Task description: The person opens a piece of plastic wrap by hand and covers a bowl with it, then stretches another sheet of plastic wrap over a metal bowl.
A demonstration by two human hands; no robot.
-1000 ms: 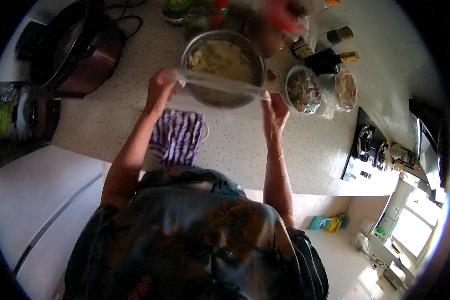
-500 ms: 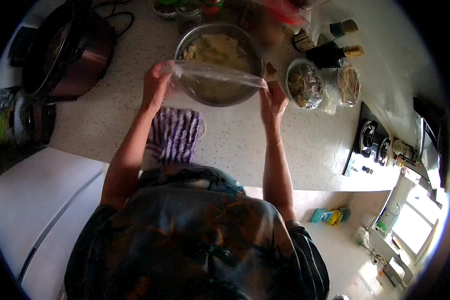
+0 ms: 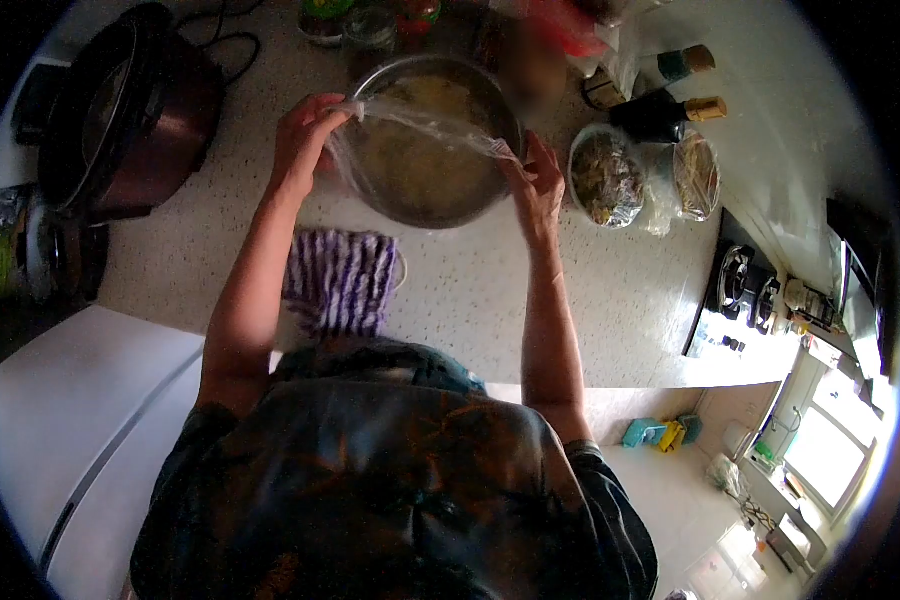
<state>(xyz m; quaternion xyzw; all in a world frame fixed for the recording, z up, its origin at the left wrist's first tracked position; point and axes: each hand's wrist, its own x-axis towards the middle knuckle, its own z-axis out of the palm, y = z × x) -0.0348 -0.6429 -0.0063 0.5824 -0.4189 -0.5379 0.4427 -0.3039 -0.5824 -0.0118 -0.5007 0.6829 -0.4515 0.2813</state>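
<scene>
A round metal bowl (image 3: 440,217) with a pale, doughy mass (image 3: 420,165) inside stands on the speckled counter. Clear plastic wrap (image 3: 425,121) stretches across it, its upper edge pinched at both ends. My left hand (image 3: 307,135) grips the wrap at the bowl's left rim, thumb and fingers closed on the film. At the right rim my right hand (image 3: 538,172) holds the other end between its fingers. The film hangs over the bowl and down its left side. A purple-and-white striped cloth (image 3: 342,282) lies below the bowl.
A dark red cooker (image 3: 160,130) stands at the left. To the right are a film-covered bowl of food (image 3: 607,178), a second covered bowl (image 3: 697,175) and dark bottles (image 3: 650,115). Glass jars (image 3: 370,38) stand behind. A stove (image 3: 735,275) is farther right.
The plastic wrap has moved from a taut strip above the bowl to lying more over its opening. My left hand has shifted up and left, and the right hand's fingers have spread slightly.
</scene>
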